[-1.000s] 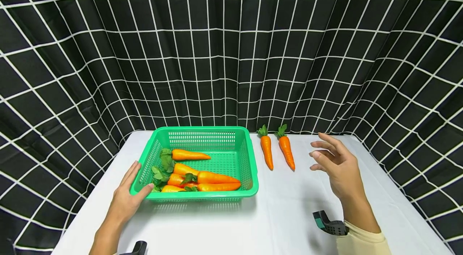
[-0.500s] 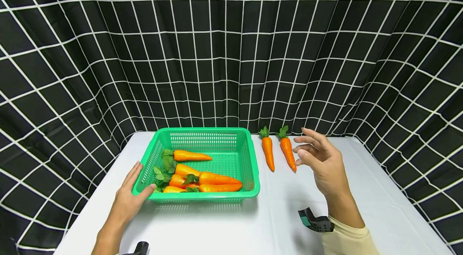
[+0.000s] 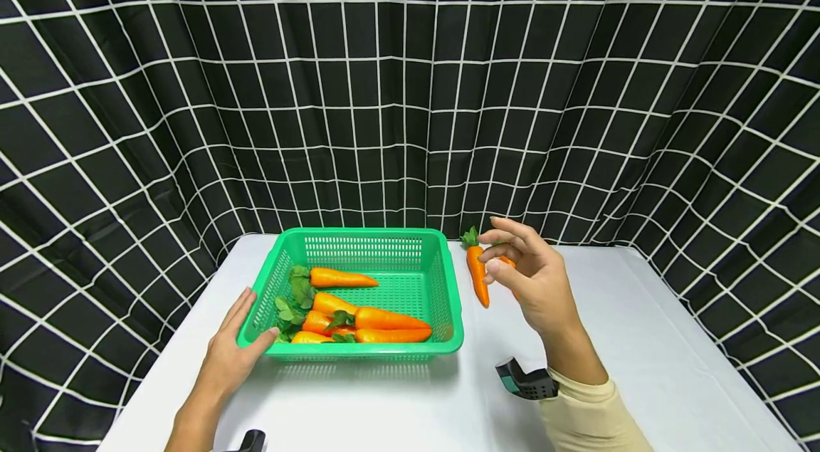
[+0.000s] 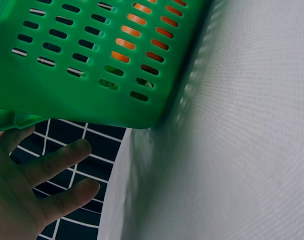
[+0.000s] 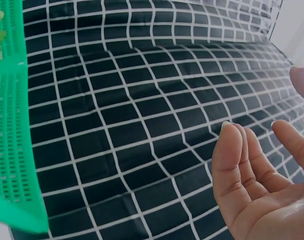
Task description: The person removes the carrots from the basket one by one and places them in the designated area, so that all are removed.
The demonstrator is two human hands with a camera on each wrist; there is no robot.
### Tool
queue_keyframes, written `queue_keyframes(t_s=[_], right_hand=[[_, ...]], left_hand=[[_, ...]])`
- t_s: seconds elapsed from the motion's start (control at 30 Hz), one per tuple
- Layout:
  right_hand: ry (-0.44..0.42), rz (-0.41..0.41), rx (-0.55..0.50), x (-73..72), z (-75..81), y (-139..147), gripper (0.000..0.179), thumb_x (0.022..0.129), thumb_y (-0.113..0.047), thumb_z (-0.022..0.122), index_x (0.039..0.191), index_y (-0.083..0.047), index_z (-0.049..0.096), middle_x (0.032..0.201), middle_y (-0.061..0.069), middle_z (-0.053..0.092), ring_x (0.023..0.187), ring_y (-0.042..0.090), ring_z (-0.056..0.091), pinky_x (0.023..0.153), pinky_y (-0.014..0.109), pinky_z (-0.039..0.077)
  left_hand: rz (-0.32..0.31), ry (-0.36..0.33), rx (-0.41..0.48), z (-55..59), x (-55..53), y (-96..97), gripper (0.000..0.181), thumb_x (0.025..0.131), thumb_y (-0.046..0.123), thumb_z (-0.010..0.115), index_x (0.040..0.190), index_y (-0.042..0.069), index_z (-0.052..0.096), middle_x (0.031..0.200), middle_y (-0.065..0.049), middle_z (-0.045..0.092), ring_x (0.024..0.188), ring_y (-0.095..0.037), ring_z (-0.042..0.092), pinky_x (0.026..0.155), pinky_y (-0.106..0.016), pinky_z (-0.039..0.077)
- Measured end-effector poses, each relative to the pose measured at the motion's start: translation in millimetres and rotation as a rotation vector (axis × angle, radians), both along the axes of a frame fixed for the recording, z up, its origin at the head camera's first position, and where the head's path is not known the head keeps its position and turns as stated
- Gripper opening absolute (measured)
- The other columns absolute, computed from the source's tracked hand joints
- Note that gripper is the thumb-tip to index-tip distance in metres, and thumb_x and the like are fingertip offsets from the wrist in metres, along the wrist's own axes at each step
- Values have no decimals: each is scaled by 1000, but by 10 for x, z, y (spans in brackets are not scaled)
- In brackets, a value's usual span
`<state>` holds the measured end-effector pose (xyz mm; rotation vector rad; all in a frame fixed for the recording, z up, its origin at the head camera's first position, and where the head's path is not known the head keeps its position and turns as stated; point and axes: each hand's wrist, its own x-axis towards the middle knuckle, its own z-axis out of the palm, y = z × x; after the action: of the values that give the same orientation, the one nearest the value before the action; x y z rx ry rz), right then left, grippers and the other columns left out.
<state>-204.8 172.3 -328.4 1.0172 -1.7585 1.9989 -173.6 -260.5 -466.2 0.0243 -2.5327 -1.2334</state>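
A green perforated plastic basket sits on the table with several orange carrots inside, their leafy tops toward its left end. At its front left corner rests my left hand, thumb at the front rim and fingers along the left side. The left wrist view shows spread, fairly straight fingers beside the basket wall. To the right of the basket lie two more carrots, one in plain sight, the other mostly hidden behind my right hand. That hand hovers over them, fingers loosely bent, holding nothing.
A white cloth covers the table. Black curtain with a white grid encloses the back and both sides. A black device is strapped on the right wrist, below a cream sleeve.
My right hand has moved left across the table, from beside the loose carrots to over them, and now covers much of the right one. The left hand stays at the basket corner.
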Motion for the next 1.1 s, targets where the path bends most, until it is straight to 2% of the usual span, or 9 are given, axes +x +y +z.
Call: queue_keyframes(t_s=[0.17, 0.53, 0.7, 0.93, 1.1], right_hand=[[4, 30, 13, -39, 7, -97, 50, 85, 12, 60, 133, 7, 49, 111, 27, 55, 90, 34, 57, 64, 34, 56], [-22, 99, 54, -167, -17, -359, 51, 86, 8, 61, 135, -4, 54, 112, 26, 56, 90, 34, 58, 65, 37, 57], [-49, 152, 63, -258, -32, -489, 52, 85, 7, 62, 135, -5, 53, 112, 30, 53, 90, 37, 57, 66, 39, 56], [-55, 169, 110, -372, -85, -603, 51, 87, 3, 62, 136, -4, 51, 114, 26, 54, 92, 43, 55, 67, 43, 57], [-57, 178, 153, -494, -139, -695, 53, 87, 2, 63, 138, 0, 47, 115, 31, 53, 92, 37, 57, 68, 46, 56]], left_hand=[[2, 1, 3, -4, 9, 1, 78, 85, 30, 72, 150, 10, 35, 157, -3, 24, 139, -41, 23, 102, -66, 23], [-3, -7, -15, -24, 22, -2, 78, 86, 33, 71, 151, 11, 34, 158, -3, 23, 139, -42, 23, 102, -68, 23], [7, 1, -20, -23, 9, -16, 78, 86, 33, 71, 151, 11, 34, 157, -4, 24, 138, -42, 24, 101, -68, 23], [6, -6, -20, -27, 17, -12, 79, 86, 34, 71, 151, 10, 33, 157, -5, 24, 138, -43, 24, 101, -68, 23], [-2, 1, -32, -6, 3, -10, 78, 87, 34, 70, 151, 10, 33, 157, -5, 24, 139, -41, 23, 102, -67, 23]])
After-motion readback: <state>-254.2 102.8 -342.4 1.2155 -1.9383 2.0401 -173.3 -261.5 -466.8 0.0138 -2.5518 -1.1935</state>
